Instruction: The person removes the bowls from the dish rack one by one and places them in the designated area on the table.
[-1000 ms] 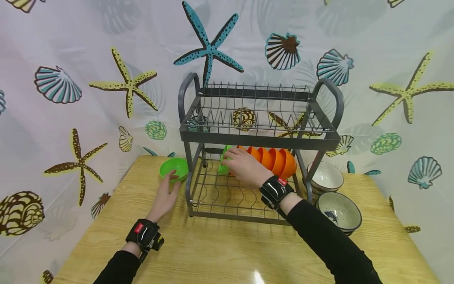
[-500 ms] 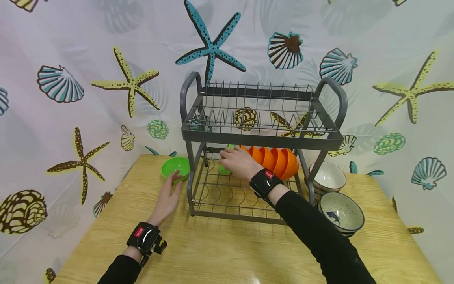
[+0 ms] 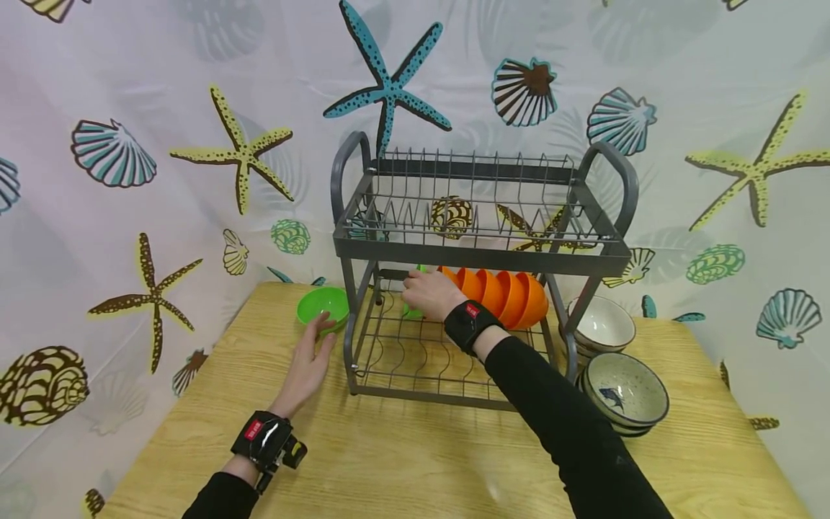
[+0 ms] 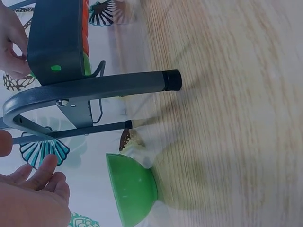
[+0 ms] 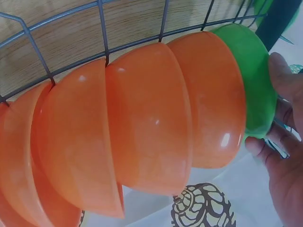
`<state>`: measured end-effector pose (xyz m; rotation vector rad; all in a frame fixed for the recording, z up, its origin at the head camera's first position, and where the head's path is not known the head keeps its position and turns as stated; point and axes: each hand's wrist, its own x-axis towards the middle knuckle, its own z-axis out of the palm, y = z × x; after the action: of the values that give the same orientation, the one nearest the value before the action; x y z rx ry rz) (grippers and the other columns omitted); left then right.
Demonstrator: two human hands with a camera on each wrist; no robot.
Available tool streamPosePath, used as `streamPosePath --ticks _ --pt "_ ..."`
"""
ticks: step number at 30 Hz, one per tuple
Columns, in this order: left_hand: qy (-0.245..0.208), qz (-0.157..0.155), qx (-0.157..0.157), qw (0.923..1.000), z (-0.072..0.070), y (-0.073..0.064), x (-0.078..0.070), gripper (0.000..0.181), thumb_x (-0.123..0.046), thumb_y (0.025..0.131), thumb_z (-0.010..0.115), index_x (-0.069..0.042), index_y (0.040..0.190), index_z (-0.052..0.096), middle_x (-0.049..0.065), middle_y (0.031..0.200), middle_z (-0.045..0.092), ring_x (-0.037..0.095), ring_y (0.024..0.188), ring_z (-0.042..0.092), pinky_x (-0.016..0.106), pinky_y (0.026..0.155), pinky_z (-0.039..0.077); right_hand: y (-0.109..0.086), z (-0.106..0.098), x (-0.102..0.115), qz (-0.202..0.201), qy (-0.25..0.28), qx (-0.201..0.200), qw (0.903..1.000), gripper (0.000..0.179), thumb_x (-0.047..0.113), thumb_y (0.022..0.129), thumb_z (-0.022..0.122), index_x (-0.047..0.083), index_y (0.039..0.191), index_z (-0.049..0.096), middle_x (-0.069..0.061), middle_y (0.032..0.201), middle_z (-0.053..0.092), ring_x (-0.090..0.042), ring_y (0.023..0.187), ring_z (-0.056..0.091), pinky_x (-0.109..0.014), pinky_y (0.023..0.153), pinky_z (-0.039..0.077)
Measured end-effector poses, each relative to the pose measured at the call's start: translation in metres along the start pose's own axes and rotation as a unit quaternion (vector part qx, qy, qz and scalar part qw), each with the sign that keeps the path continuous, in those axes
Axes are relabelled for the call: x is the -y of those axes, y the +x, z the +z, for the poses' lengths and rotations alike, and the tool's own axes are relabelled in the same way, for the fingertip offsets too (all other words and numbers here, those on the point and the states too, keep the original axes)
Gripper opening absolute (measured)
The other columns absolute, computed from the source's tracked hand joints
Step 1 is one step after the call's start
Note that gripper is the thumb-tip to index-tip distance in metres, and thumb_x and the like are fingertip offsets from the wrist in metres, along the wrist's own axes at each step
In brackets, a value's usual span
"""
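A glossy, round green bowl (image 5: pixel 253 80), gripped by the right hand (image 3: pixel 433 294), stands on edge beside round orange bowls (image 5: pixel 147 113) in a grey metal rack (image 3: pixel 480 256). The left hand (image 3: pixel 306 364) (thumb and fingers apart) is near another green bowl (image 3: pixel 320 303) on the wood-grained counter (image 3: pixel 389 461).

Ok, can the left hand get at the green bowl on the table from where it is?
Probably yes: the left hand hovers by the green bowl, with nothing seen between them. The two-tier dish rack stands close alongside but doesn't seem to block the way.
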<state>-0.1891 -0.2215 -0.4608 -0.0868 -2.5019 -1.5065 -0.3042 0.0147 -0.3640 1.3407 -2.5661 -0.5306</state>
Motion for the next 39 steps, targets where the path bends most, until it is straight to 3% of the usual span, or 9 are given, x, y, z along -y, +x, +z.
streamPosePath --ticks 4,12,18,24,30,35,39 --pt "-0.001 0.01 -0.003 0.9999 0.001 -0.002 -0.002 0.051 -0.016 0.109 0.038 0.0 0.156 0.026 0.028 0.15 0.044 0.044 0.146 0.036 0.058 0.125 0.024 0.004 0.002 0.001 -0.008 0.008 0.01 0.9999 0.014 0.015 0.098 0.065 0.014 0.099 0.078 -0.008 0.11 0.072 -0.025 0.102 0.058 -0.03 0.082 0.053" --pt "0.001 0.015 -0.01 0.9998 0.0 -0.004 -0.004 0.051 -0.016 0.109 0.038 -0.001 0.156 0.026 0.026 0.15 0.045 0.043 0.147 0.034 0.058 0.125 0.023 0.011 0.0 0.0 -0.03 -0.099 -0.008 0.9947 0.019 0.014 0.1 0.062 0.017 0.093 0.08 -0.004 0.112 0.074 -0.023 0.109 0.062 -0.027 0.091 0.056" --pt "-0.001 0.02 -0.011 0.9997 -0.001 -0.007 -0.007 0.051 -0.018 0.109 0.038 -0.002 0.156 0.025 0.025 0.152 0.044 0.044 0.149 0.032 0.059 0.125 0.022 0.012 -0.006 -0.001 -0.032 -0.13 -0.007 0.9909 0.023 0.01 0.101 0.059 0.018 0.097 0.08 -0.004 0.118 0.074 -0.023 0.118 0.062 -0.03 0.102 0.054" --pt "0.002 0.034 -0.024 0.9991 -0.003 -0.009 -0.01 0.051 -0.017 0.109 0.039 -0.002 0.156 0.026 0.024 0.151 0.045 0.043 0.148 0.033 0.061 0.123 0.025 0.014 -0.009 0.009 -0.03 -0.167 0.008 0.9855 0.025 0.009 0.101 0.058 0.02 0.101 0.08 0.0 0.117 0.073 -0.019 0.113 0.061 -0.025 0.098 0.053" --pt "0.012 0.065 -0.039 0.9971 -0.002 -0.012 -0.017 0.051 -0.015 0.108 0.041 -0.001 0.155 0.028 0.024 0.15 0.047 0.042 0.146 0.036 0.061 0.122 0.027 0.016 -0.014 0.018 -0.024 -0.173 0.017 0.9844 0.027 0.008 0.099 0.059 0.023 0.109 0.079 -0.001 0.131 0.069 -0.02 0.136 0.053 -0.03 0.115 0.044" --pt "0.027 0.107 -0.06 0.9921 0.002 -0.015 -0.027 0.05 -0.011 0.107 0.044 0.0 0.154 0.031 0.021 0.154 0.043 0.038 0.148 0.035 0.059 0.122 0.027 0.015 -0.016 0.016 -0.024 -0.155 -0.007 0.9875 0.027 0.006 0.1 0.058 0.021 0.104 0.081 -0.004 0.134 0.068 -0.022 0.138 0.052 -0.032 0.117 0.043" --pt "0.065 0.156 -0.08 0.9823 0.007 -0.017 -0.036 0.049 -0.008 0.105 0.047 0.0 0.151 0.035 0.02 0.153 0.044 0.037 0.145 0.039 0.056 0.12 0.032 0.01 -0.017 0.014 -0.028 -0.134 -0.047 0.9895 0.026 0.005 0.1 0.059 0.019 0.101 0.081 -0.007 0.136 0.066 -0.024 0.135 0.055 -0.034 0.115 0.045"
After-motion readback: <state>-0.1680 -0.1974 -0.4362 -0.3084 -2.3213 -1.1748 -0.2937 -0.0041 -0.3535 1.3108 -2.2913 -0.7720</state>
